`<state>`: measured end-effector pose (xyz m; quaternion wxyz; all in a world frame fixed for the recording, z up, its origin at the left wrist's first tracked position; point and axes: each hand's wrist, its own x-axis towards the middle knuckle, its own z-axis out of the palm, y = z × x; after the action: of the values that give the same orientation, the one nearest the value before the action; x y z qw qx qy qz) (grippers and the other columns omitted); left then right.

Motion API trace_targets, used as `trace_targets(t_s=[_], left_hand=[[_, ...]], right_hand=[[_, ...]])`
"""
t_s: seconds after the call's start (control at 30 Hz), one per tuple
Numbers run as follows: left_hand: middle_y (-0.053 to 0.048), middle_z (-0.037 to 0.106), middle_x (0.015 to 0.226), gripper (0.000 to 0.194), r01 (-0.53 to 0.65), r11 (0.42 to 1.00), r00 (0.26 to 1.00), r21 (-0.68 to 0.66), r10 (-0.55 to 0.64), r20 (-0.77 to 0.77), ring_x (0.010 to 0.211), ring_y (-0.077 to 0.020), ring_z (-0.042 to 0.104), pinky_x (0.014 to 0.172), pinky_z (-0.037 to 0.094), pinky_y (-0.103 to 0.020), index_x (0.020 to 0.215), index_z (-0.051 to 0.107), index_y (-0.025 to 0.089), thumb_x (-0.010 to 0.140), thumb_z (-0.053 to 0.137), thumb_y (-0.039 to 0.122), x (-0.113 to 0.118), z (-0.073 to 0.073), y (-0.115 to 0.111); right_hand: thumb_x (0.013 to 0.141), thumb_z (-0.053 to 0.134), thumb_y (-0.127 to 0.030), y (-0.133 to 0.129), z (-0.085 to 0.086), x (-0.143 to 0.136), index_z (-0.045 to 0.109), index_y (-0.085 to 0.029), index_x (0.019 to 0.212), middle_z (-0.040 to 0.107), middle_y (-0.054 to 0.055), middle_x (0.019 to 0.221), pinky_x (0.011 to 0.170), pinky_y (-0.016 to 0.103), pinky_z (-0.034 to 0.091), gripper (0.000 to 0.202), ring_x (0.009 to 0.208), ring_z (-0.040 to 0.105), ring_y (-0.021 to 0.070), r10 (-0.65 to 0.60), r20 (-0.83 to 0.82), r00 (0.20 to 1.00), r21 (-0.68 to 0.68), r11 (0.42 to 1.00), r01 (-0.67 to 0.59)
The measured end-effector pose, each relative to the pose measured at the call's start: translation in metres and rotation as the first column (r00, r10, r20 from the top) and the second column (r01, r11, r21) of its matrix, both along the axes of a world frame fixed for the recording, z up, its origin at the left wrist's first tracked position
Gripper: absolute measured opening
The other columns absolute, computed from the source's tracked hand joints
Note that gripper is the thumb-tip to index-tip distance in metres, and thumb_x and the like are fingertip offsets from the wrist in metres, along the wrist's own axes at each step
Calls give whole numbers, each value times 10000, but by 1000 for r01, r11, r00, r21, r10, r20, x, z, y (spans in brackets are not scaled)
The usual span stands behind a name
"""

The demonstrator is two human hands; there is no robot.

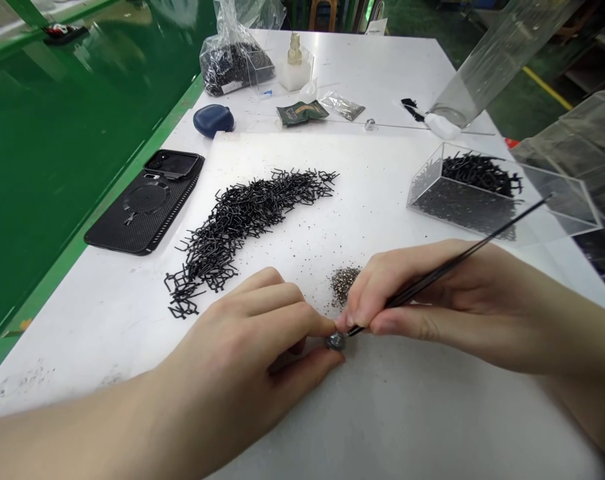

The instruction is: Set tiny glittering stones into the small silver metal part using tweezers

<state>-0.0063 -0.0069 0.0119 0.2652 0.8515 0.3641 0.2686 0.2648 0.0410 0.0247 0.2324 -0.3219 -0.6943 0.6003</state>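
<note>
Between the thumb and index finger of my left hand (262,333) is a small round grey metallic piece (335,341), low over the white table. My right hand (432,300) grips long black tweezers (422,283), their tips touching the right side of that piece. Just behind the fingertips lies a small heap of tiny brownish metallic bits (344,285), partly hidden by my right hand. A long curved pile of bent black pieces (252,213) spreads across the white sheet beyond my left hand.
At the right is a clear box (462,207) of black pieces. A black phone case (145,203) and blue oval object (213,121) lie left. Farther back are a bag of black pieces (235,67), a small bottle (295,50), a green packet (302,113) and a clear cylinder (492,67).
</note>
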Motion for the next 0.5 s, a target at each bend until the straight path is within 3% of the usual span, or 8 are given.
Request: trace_targets(t_s=[0.5], left_hand=[[4, 738, 791, 123, 2, 1000, 1000, 7, -2, 2, 772, -144, 647, 684, 547, -226, 979, 848, 143, 1077, 774, 126, 2, -2, 0]], right_hand=[[1026, 880, -260, 3, 1, -4, 896, -231, 955, 907, 25, 951, 821, 220, 692, 78, 910, 871, 184, -5, -10, 1000, 32, 999, 5]])
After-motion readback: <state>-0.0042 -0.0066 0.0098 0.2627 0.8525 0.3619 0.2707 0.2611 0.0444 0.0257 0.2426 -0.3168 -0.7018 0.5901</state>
